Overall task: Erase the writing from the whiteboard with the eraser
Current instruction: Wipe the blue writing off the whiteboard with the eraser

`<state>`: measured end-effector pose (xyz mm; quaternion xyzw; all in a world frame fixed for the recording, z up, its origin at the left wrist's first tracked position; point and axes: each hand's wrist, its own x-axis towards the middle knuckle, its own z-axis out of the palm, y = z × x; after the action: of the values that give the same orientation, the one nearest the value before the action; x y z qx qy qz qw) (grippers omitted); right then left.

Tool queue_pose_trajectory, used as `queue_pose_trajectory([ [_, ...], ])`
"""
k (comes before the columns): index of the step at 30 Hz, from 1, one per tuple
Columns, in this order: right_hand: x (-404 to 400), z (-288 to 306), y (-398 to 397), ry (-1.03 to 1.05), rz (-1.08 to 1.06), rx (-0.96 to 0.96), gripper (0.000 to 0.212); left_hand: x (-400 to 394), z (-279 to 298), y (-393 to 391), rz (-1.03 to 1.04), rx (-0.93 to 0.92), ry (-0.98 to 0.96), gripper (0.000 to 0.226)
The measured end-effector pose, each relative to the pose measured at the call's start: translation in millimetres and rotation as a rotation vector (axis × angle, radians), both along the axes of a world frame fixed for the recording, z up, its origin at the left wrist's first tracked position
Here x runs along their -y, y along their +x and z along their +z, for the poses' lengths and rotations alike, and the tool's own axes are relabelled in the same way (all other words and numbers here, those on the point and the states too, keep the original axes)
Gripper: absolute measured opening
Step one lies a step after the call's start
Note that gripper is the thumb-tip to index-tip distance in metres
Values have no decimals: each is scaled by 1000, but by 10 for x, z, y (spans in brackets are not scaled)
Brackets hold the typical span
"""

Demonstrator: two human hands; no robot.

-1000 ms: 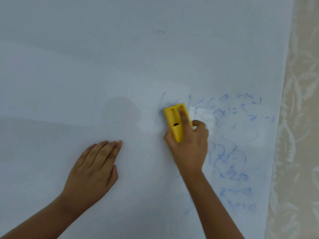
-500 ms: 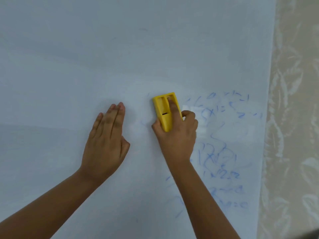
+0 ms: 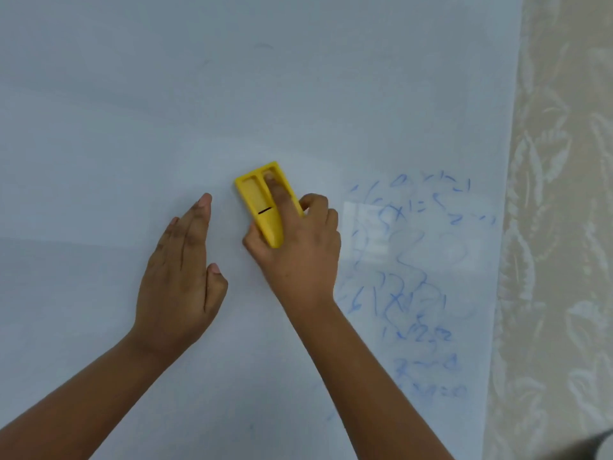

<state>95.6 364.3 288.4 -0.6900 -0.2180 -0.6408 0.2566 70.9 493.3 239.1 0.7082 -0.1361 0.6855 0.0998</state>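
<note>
Yellow plastic eraser (image 3: 262,202) sits pressed to white glossy whiteboard (image 3: 232,94), long axis near-vertical, clamped in right hand (image 3: 298,254). Blue smeared writing (image 3: 414,277) lies rightward of fingers. Left hand (image 3: 180,280) flat, fingers together.

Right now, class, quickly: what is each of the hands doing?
Left hand: open, flat on the whiteboard, holding nothing.
Right hand: closed on the yellow eraser, pressing it to the board.

Two hands (image 3: 185,280), one eraser (image 3: 255,197), one whiteboard (image 3: 232,94).
</note>
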Motion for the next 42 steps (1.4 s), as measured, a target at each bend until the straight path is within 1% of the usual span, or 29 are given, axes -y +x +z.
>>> queue_pose_trajectory([
  [2, 121, -157, 32, -72, -33, -3, 61, 5, -3, -9, 8, -7, 6, 64],
  [3, 249, -186, 71, -59, -52, -14, 63, 0, -6, -12, 16, -10, 7, 64],
  [4, 400, -164, 117, -4, -71, -44, 64, 5, -13, -5, 25, -13, 5, 64],
  [6, 602, -10, 192, 190, -63, -129, 65, -4, -33, 6, 41, -12, -6, 63],
  [7, 632, 97, 237, 275, -52, -147, 64, -7, -35, 13, 47, -9, -10, 62],
  [8, 592, 178, 257, 315, -38, -145, 64, -13, -36, 23, 54, -7, -9, 61],
  [10, 398, 197, 218, 265, -22, -89, 63, -30, -42, 40, 82, -7, 6, 59],
  [12, 279, 11, 190, 140, -41, -21, 62, -33, -47, 51, 128, -4, 41, 56],
  [14, 421, -179, 220, 72, -80, -16, 61, -17, -47, 65, 162, 5, 82, 52],
  [15, 567, -209, 261, 79, -90, -47, 63, -16, -50, 74, 173, 11, 90, 51],
  [16, 731, -175, 304, 125, -97, -92, 65, -20, -62, 80, 180, 16, 89, 50],
  [18, 1014, 33, 405, 284, -80, -178, 66, -13, -74, 95, 192, 33, 82, 48],
  [20, 1090, 270, 481, 386, -50, -212, 64, -9, -74, 102, 208, 42, 77, 47],
  [22, 949, 301, 439, 340, -18, -184, 64, -2, -76, 105, 212, 38, 71, 48],
  [25, 780, -126, 366, 128, -53, -114, 66, 13, -91, 101, 218, 33, 65, 48],
  [26, 826, -265, 358, 96, -83, -107, 66, 17, -95, 97, 224, 33, 69, 48],
  [27, 926, -331, 367, 114, -95, -123, 66, 23, -102, 93, 233, 34, 74, 48],
  [30, 1247, -147, 493, 357, -61, -238, 65, 22, -109, 83, 267, 36, 86, 48],
  [32, 1236, 5, 528, 411, -46, -246, 64, 23, -110, 92, 268, 30, 91, 48],
  [33, 1136, 18, 496, 381, -35, -218, 64, 22, -114, 97, 266, 31, 89, 48],
  [36, 837, -233, 402, 161, -60, -129, 66, 20, -117, 106, 267, 44, 81, 48],
  [37, 846, -310, 391, 123, -90, -111, 66, 23, -119, 104, 267, 45, 80, 48],
  [38, 915, -321, 401, 131, -116, -110, 66, 24, -120, 100, 268, 46, 82, 48],
  [40, 1142, -166, 477, 287, -110, -185, 65, 36, -119, 95, 276, 40, 85, 48],
  [42, 1293, 86, 576, 458, -53, -239, 64, 39, -124, 98, 282, 30, 89, 49],
])
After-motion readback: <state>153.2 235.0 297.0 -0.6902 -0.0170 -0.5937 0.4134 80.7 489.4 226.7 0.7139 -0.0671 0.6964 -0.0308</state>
